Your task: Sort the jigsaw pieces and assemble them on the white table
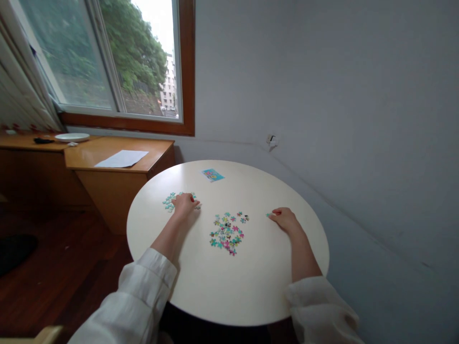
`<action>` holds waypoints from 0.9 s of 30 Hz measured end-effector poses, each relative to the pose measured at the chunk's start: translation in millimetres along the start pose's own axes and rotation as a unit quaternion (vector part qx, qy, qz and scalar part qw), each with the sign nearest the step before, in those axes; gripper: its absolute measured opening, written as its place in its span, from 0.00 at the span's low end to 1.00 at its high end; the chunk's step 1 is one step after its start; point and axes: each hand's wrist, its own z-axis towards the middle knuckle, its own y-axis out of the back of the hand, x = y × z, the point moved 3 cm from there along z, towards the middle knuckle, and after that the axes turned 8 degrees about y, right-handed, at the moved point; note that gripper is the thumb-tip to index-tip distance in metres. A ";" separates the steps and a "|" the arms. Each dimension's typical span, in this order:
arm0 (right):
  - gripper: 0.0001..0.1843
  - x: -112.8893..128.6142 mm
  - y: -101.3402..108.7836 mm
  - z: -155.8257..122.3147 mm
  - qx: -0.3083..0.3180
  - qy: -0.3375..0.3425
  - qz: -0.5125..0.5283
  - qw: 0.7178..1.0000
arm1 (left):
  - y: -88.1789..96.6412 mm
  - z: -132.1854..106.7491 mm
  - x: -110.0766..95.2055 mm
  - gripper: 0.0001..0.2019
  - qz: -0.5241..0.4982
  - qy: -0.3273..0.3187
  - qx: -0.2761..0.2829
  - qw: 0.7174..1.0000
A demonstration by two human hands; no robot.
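Observation:
On the left of the round white table (258,282), my left hand (184,204) is over a loose group of teal puzzle pieces (168,202). Its fingers are curled in, and whatever they may hold is hidden beneath them. My right hand (286,220) is at the right side of the table, its thumb and fingers pinched on a small teal puzzle piece (268,215). Between the hands lies a larger heap of mixed puzzle pieces (225,234), in pink, yellow, teal and black. A small blue picture card (213,175) rests near the far edge.
A wooden desk (84,155) with a sheet of paper (122,158) and a white plate (72,137) stands at the far left under a window. The wall (358,143) runs close along the table's right side, with a socket (271,140) on it.

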 end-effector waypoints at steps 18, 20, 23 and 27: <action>0.13 -9.4 -6.7 10.6 -0.095 0.023 -0.024 0.995 | 3.3 -3.5 -2.5 0.11 -0.006 -0.001 0.012 1.000; 0.13 -12.6 -8.6 13.2 -0.114 0.029 -0.007 0.993 | 3.2 -4.0 -3.0 0.11 -0.009 0.000 0.015 1.000; 0.13 -18.1 -13.2 19.3 -0.137 0.034 0.051 0.989 | 3.2 -4.8 -3.6 0.10 -0.017 0.000 0.015 1.000; 0.14 -25.1 -20.5 27.6 -0.160 0.029 0.147 0.976 | 3.5 -5.1 -4.0 0.10 -0.024 0.000 0.013 1.000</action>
